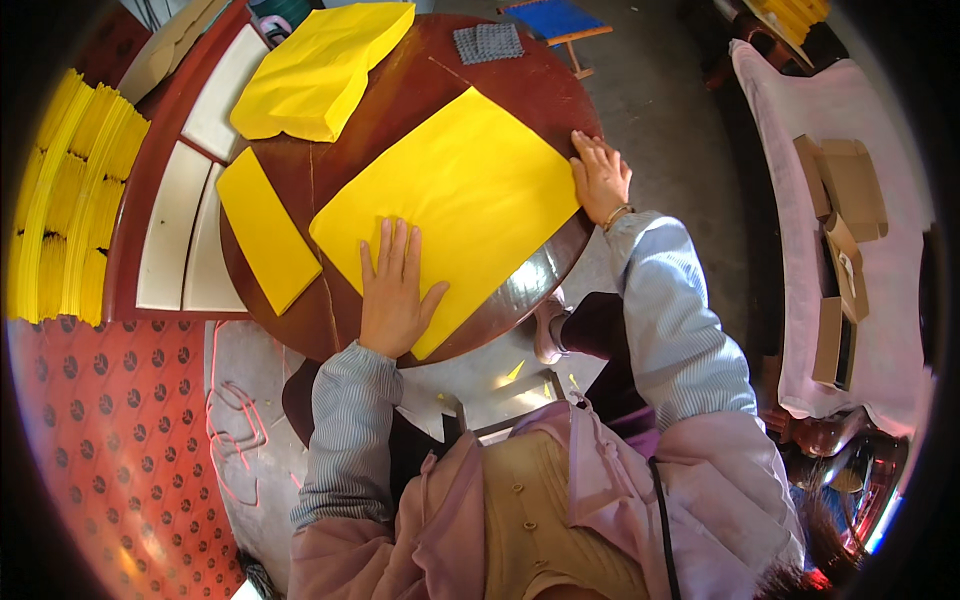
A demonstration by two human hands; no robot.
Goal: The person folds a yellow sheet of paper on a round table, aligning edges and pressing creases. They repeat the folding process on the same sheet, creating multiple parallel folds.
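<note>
A large yellow sheet (460, 200), which could be paper or cloth, lies flat on a round dark-red table (400, 120). My left hand (393, 295) rests on its near left part with the fingers spread. At the sheet's right corner is my right hand (598, 178), fingers stretched out over the corner and the table edge. Neither hand grips anything. To the left lies a narrow folded yellow piece (265, 228). A thicker yellow bundle (320, 75) sits at the table's far left edge.
Grey folded cloth (488, 43) lies at the table's far side, near a blue-seated stool (560, 20). Yellow stacks (75, 200) stand far left beside a red-and-white cabinet (185, 220). Opened cardboard boxes (850, 185) rest on a pink-covered surface (800, 100) at right. Pink cord (235, 430) trails across the floor.
</note>
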